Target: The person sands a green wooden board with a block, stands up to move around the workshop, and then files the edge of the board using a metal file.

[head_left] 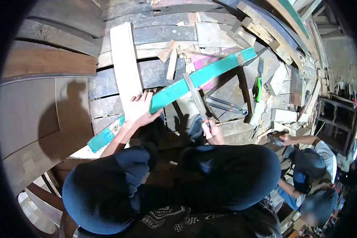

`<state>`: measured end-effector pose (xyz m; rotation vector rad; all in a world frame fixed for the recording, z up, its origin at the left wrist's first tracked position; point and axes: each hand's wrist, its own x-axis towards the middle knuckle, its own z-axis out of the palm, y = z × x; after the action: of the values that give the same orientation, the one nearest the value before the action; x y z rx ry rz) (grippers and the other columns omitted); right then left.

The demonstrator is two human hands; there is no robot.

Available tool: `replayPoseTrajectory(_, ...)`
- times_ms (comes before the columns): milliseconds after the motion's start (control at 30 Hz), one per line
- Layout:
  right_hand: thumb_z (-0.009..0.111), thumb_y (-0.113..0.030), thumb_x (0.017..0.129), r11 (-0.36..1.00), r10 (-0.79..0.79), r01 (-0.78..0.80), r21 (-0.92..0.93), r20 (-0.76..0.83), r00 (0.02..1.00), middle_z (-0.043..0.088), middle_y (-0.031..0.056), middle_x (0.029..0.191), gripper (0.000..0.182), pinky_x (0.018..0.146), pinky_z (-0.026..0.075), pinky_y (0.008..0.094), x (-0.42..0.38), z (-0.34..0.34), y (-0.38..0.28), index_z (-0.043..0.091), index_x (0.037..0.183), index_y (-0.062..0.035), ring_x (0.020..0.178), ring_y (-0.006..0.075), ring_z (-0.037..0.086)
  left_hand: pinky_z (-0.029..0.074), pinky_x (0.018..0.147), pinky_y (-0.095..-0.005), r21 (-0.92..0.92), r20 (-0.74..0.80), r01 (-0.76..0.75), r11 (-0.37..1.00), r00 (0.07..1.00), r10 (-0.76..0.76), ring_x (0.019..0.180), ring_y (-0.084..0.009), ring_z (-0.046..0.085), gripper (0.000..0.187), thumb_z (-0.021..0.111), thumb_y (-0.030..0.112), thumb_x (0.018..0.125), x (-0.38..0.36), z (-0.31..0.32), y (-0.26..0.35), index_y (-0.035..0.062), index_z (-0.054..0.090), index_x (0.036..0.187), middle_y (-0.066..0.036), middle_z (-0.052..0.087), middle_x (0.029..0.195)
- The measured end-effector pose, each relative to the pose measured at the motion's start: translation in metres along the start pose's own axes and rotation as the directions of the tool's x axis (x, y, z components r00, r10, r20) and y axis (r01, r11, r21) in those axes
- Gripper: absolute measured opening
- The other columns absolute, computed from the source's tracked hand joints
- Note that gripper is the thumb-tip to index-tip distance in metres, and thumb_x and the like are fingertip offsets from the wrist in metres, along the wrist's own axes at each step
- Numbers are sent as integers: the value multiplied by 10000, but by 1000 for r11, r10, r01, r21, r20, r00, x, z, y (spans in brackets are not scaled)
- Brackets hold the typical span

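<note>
A long green-painted wooden bar (170, 94) lies at a slant in front of my knees, its paint scuffed at both ends. My left hand (141, 110) grips it left of the middle, thumb on the near side. Under my left fingers, a pale white board (123, 59) runs away from me. My right hand (214, 134) is closed around the red and black handle of a flat file (194, 93). The file's grey blade lies across the bar, its tip just past the far edge.
Long-handled pincers (228, 106) and a green-handled tool (259, 85) lie to the right. Wood offcuts (172, 63) are scattered beyond the bar. Stacked timber (261, 29) stands at the back right. Another person (309, 164) works at the lower right.
</note>
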<state>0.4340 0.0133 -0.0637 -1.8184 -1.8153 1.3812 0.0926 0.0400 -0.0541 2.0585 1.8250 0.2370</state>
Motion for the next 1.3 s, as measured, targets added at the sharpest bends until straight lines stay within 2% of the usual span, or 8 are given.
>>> replayPoseTrajectory(100, 560, -327, 981, 978, -156, 143, -150, -76, 985, 609, 234, 667, 310, 568, 465, 490, -8, 2, -6, 558, 1053, -25, 657, 441, 623, 451, 967, -517, 0, 126, 101, 995, 987, -100, 1027, -407, 628, 750, 693, 508, 766, 2, -10, 5, 15, 484, 1291, -215, 610, 1157)
replayPoseTrajectory(300, 552, -310, 983, 935, -161, 135, -327, -53, 986, 604, 305, 676, 289, 577, 484, 576, 23, 7, -7, 509, 986, -24, 697, 494, 626, 359, 1007, -502, -23, -84, 31, 999, 996, -33, 1123, -381, 520, 837, 741, 523, 713, 18, -4, 25, 3, 463, 1307, -215, 596, 1169)
replayPoseTrajectory(433, 530, -277, 997, 874, -192, 180, -451, 20, 981, 606, 330, 722, 391, 558, 482, 547, 61, 6, -55, 499, 1133, 88, 692, 505, 620, 427, 947, -492, 11, -100, 59, 998, 993, -58, 1024, -390, 590, 842, 730, 563, 729, 24, 6, 25, 7, 483, 1310, -212, 636, 1118)
replayPoseTrajectory(567, 521, -339, 995, 818, -235, 204, -538, 10, 972, 611, 270, 634, 331, 571, 498, 575, 65, 16, -32, 498, 1024, -10, 658, 479, 637, 512, 876, -474, 7, -33, 83, 997, 996, -83, 908, -404, 666, 777, 681, 592, 781, 22, 13, 19, -24, 522, 1227, -221, 674, 988)
replayPoseTrajectory(833, 569, -265, 974, 906, -78, 40, -422, -72, 994, 619, 243, 643, 242, 546, 491, 548, 15, 36, 10, 516, 1015, -32, 652, 453, 641, 543, 762, -484, -31, 28, 96, 995, 995, -95, 772, -411, 686, 694, 677, 576, 799, 25, 7, 23, -2, 524, 1150, -226, 681, 853)
replayPoseTrajectory(867, 549, -267, 985, 930, -222, 172, -324, -124, 967, 619, 256, 655, 257, 543, 491, 550, 28, 30, -26, 497, 1005, -16, 639, 456, 634, 544, 748, -483, -22, 27, 103, 994, 994, -103, 758, -410, 685, 688, 679, 573, 799, 25, 7, 25, 0, 523, 1147, -222, 681, 844)
replayPoseTrajectory(1167, 571, -327, 967, 885, 0, -24, -464, -52, 999, 642, 253, 712, 285, 566, 491, 547, 11, 19, -2, 482, 1022, -62, 682, 464, 641, 551, 755, -470, 0, -26, 31, 1000, 999, -31, 703, -388, 683, 661, 705, 528, 792, 24, 10, 18, 4, 529, 1154, -215, 678, 819)
replayPoseTrajectory(1300, 551, -324, 975, 875, -74, 26, -483, -81, 994, 641, 252, 700, 283, 562, 491, 545, -7, 29, 35, 468, 1030, -58, 668, 462, 640, 544, 731, -476, -28, -3, 44, 999, 999, -44, 705, -385, 683, 629, 695, 513, 814, 25, 14, 16, 19, 534, 1169, -209, 678, 813)
